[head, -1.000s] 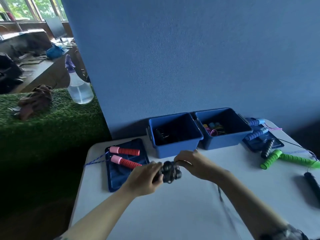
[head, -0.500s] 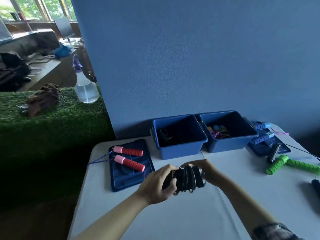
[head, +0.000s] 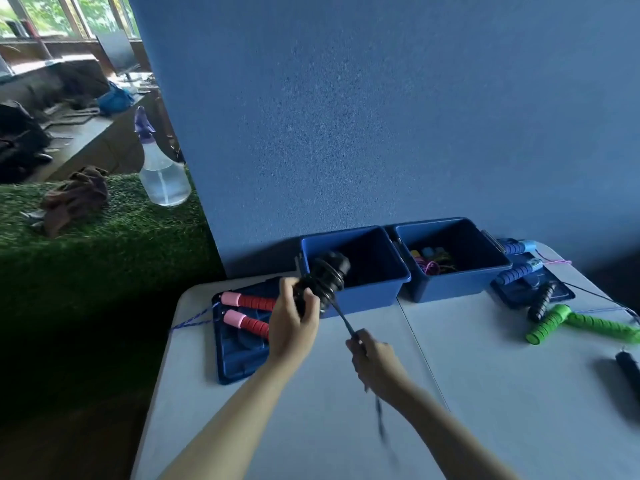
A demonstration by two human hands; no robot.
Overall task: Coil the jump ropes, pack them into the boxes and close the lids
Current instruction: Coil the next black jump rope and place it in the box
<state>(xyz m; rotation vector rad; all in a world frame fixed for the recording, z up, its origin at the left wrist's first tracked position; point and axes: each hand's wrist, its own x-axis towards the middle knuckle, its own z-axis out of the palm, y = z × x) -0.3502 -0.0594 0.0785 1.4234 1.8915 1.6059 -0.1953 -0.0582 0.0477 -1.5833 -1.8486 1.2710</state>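
My left hand (head: 293,322) grips a black jump rope bundle (head: 323,277), its handles wound with coils, held up in front of the left blue box (head: 367,296). My right hand (head: 372,358) pinches the black cord (head: 341,317) that runs down from the bundle; the loose end hangs blurred below my wrist. The right blue box (head: 450,287) holds a coiled colourful rope (head: 431,263). A red and pink handled rope (head: 247,311) lies on a blue lid (head: 235,355) at the left.
A second blue lid (head: 519,294) at the right carries blue handles (head: 516,273) and a black handle (head: 542,301). Green handles (head: 575,323) and another black handle (head: 628,370) lie on the white table (head: 502,393). A spray bottle (head: 161,171) stands on the green turf at the left.
My left hand has lifted the black bundle up and left toward the left box. My right hand came off the bundle and pulled back along the cord, drawing it taut.
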